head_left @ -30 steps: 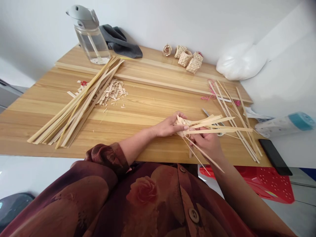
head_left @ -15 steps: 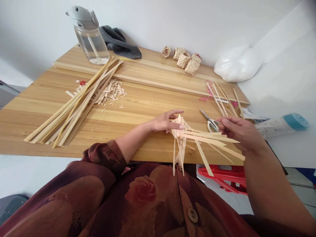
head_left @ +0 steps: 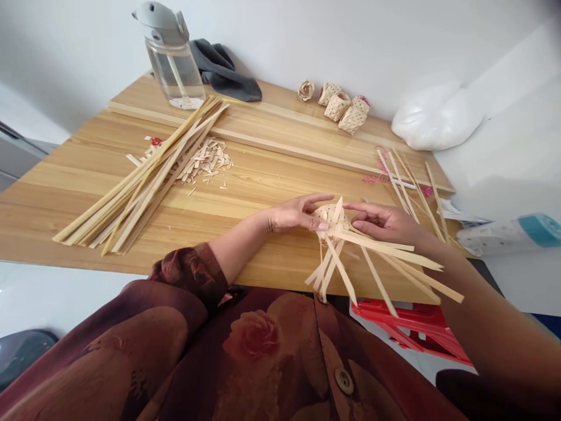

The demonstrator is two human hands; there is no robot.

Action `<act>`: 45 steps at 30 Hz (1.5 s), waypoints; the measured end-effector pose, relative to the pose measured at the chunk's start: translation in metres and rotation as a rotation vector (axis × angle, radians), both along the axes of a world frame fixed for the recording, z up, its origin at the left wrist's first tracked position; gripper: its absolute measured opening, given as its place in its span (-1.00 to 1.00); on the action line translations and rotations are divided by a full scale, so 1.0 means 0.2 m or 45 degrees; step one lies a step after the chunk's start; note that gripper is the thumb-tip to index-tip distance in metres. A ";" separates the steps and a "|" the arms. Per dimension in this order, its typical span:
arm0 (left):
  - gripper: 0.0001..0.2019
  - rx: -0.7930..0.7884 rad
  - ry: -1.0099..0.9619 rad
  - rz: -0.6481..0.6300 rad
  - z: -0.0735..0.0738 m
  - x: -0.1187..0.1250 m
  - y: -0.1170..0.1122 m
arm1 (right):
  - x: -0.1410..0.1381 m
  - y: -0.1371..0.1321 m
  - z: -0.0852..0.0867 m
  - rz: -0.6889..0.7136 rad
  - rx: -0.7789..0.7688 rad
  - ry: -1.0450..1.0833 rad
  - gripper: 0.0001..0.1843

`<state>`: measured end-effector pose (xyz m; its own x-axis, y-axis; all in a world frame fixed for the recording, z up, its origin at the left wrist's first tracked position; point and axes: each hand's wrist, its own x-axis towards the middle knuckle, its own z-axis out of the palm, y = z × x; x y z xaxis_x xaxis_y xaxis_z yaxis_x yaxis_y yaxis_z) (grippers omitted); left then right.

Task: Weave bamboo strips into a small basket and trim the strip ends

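A small half-woven piece of pale strips (head_left: pixel 329 216) sits between both my hands above the near edge of the wooden table (head_left: pixel 245 193). My left hand (head_left: pixel 295 213) pinches its left side with thumb and fingers. My right hand (head_left: pixel 381 223) is on its right side, fingers curled toward it, thumb touching the weave. Long loose strip ends (head_left: pixel 385 257) fan out from the piece toward me and to the right, over my right forearm.
A bundle of long strips (head_left: pixel 144 175) and a heap of offcuts (head_left: pixel 205 161) lie at the left. A water bottle (head_left: pixel 173 58), dark cloth (head_left: pixel 223 70), several small woven pieces (head_left: pixel 342 105), a white bag (head_left: pixel 433 117), more strips (head_left: pixel 407 181) and a red stool (head_left: pixel 407 327) are around.
My right hand came back from the right, near the scissors, to the woven piece and now touches it. The loose strip ends swung round. The view shifted slightly.
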<state>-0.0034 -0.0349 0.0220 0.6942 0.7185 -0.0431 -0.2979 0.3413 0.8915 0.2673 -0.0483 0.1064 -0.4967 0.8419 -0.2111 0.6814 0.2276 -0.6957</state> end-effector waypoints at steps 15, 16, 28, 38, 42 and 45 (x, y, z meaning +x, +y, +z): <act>-0.24 -0.290 -0.331 0.159 0.02 0.03 -0.04 | -0.08 -0.13 -0.05 -0.129 0.497 0.002 -0.32; -0.25 -0.266 -0.338 0.112 0.02 0.05 -0.05 | -0.09 -0.14 -0.05 -0.117 0.524 0.004 -0.34; -0.40 -0.252 -0.409 0.295 0.02 0.11 -0.11 | -0.19 -0.16 -0.08 -0.340 0.576 0.263 -0.74; -0.39 -0.281 -0.333 0.262 0.02 0.13 -0.11 | -0.29 -0.13 -0.09 -0.560 -0.169 0.606 -0.67; -0.42 -0.286 -0.304 0.257 0.02 0.14 -0.11 | -0.28 -0.12 -0.08 -0.528 -0.107 0.492 -0.61; -0.51 -0.262 -0.318 0.227 0.02 0.13 -0.12 | -0.25 -0.12 -0.08 -0.501 -0.114 0.462 -0.59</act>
